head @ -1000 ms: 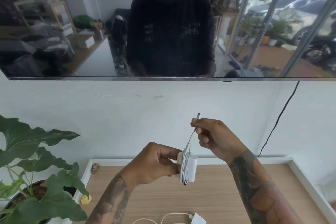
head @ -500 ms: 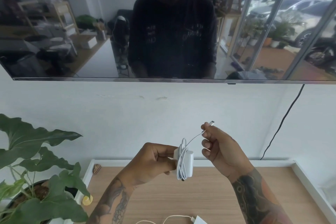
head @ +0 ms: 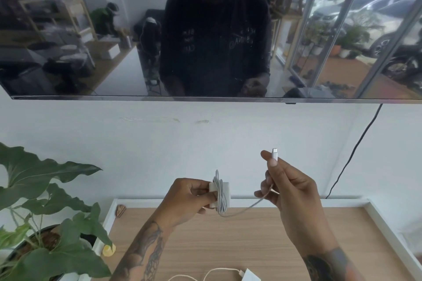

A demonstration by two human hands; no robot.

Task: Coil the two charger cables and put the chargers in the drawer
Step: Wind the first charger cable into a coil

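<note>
My left hand (head: 187, 198) grips a white charger brick (head: 225, 196) with its white cable (head: 220, 191) wound around it in several turns. A loose tail of that cable sags from the brick over to my right hand (head: 290, 191), which pinches the end just below the USB-C plug (head: 275, 154); the plug points up. Both hands are held above the wooden desk top (head: 228, 242). A second white charger (head: 250, 277) lies at the bottom edge of the view with its cable (head: 214, 272) loose beside it. No drawer is in view.
A potted plant (head: 45, 212) with big leaves stands at the left. A white raised rim (head: 388, 228) borders the desk. A large dark screen (head: 205, 29) hangs on the wall above, with a black cord (head: 351, 153) running down at the right. A small yellow object (head: 109, 250) sits by the plant.
My right hand has moved right and away from the brick, drawing out a longer loose tail of cable. The plug end now points straight up. My left hand still holds the brick.
</note>
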